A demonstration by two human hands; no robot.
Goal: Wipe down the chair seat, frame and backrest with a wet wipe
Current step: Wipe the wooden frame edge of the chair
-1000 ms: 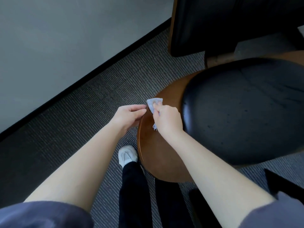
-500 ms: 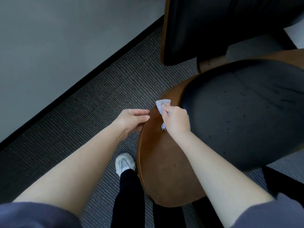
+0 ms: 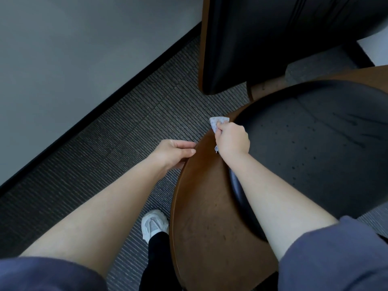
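Holds a bunched wet wipe [image 3: 218, 122] in the right hand [image 3: 232, 139], fingers curled round it, pressing it to the far left curve of the brown wooden seat frame [image 3: 201, 206], just where wood meets the black padded seat [image 3: 315, 143]. Steadies the chair with the left hand [image 3: 174, 153], thumb and fingers clasping the frame's outer edge, near the right. Looks like mid-task, working along the frame. Shows no wet streaks or sheen on wood, seat or black backrest [image 3: 273, 38], so cannot tell which parts are already wiped. Judging by position alone, leaves at least the rim beyond the wipe to do, possibly the backrest too.
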